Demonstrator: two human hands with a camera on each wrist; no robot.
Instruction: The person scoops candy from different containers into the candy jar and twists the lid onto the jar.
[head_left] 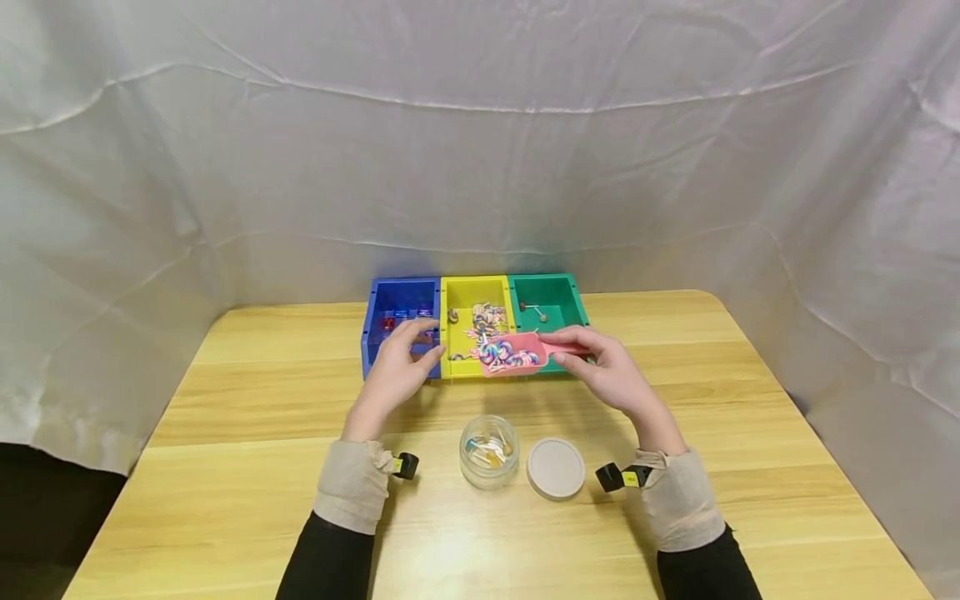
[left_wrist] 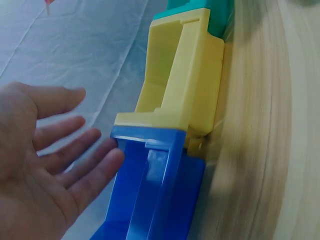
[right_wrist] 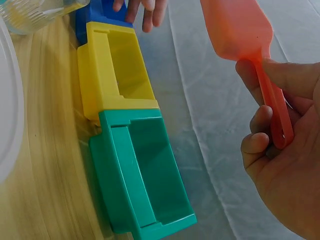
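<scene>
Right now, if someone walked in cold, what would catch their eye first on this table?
The row of three bright bins at the far side of the table: blue bin, yellow bin, green bin. Next, the pink scoop heaped with colourful swirled pieces, held by its handle in the right hand over the yellow bin's front edge, while the left hand rests on the blue bin. Nearer the person stand an open glass jar and its white lid.

- Left hand (head_left: 401,360): arm extended forward, palm down, fingers (left_wrist: 75,150) straight and spread, gripping nothing.
- Right hand (head_left: 603,367): arm extended, fingers (right_wrist: 260,145) and thumb curled in a pinch grip.
</scene>
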